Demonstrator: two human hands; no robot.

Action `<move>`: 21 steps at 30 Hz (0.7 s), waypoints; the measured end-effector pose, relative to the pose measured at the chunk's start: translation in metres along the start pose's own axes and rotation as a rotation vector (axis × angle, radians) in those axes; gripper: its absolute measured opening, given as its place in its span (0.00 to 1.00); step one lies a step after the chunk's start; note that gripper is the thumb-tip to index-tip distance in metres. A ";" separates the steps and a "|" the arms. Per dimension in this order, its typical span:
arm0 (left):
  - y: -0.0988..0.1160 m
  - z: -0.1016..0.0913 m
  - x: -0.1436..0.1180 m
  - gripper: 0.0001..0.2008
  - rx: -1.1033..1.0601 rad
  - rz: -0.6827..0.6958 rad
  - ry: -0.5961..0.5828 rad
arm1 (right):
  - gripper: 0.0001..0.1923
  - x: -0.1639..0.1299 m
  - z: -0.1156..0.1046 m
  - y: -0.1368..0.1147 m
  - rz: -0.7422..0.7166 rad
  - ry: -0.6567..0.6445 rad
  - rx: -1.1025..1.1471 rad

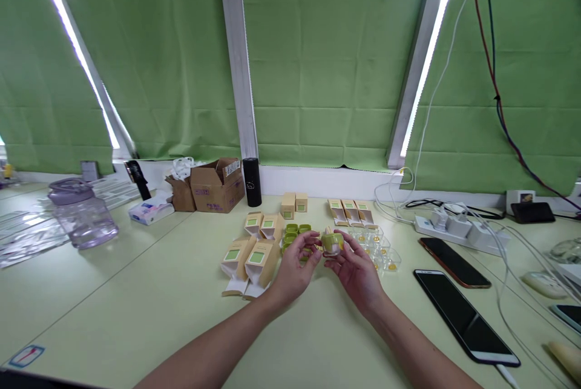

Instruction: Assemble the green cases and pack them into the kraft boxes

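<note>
Both hands are up front, left hand (295,269) and right hand (356,271), fingertips pinching a small round green-lidded jar (333,243) between them. Just past the fingers: more green lids (297,229), tan cardboard cartons (254,259) left.

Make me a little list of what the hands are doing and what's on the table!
left hand: fingertips touch the small green jar
right hand: grip on the same jar, from its right side
jar: lifted above the table, between both hands
near left: open tan cartons, more green jars
near right: clear plastic cups, flat tan cartons
far left: clear water jug, brown cardboard box
far right: two dark phones, white power strip
</note>
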State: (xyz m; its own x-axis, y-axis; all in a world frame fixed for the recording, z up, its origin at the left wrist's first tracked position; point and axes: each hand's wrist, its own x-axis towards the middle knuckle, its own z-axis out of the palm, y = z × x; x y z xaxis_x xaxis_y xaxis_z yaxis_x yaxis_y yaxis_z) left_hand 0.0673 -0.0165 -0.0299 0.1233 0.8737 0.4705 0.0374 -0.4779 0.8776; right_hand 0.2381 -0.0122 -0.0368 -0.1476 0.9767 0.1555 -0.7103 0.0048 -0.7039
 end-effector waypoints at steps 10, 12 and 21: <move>0.000 0.000 0.003 0.31 -0.063 -0.087 -0.029 | 0.32 -0.003 0.001 0.000 -0.127 0.065 -0.178; -0.001 0.001 0.003 0.34 -0.069 -0.105 -0.032 | 0.34 -0.002 -0.001 0.001 -0.148 0.064 -0.211; 0.000 0.006 0.002 0.28 -0.151 -0.167 -0.033 | 0.38 -0.004 0.004 0.000 -0.222 -0.027 -0.347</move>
State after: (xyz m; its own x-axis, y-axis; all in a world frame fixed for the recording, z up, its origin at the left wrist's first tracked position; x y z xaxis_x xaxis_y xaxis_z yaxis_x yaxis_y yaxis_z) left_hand 0.0732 -0.0148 -0.0297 0.1606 0.9350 0.3162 -0.0885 -0.3054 0.9481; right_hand 0.2363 -0.0168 -0.0346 -0.0385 0.9380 0.3446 -0.4533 0.2909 -0.8425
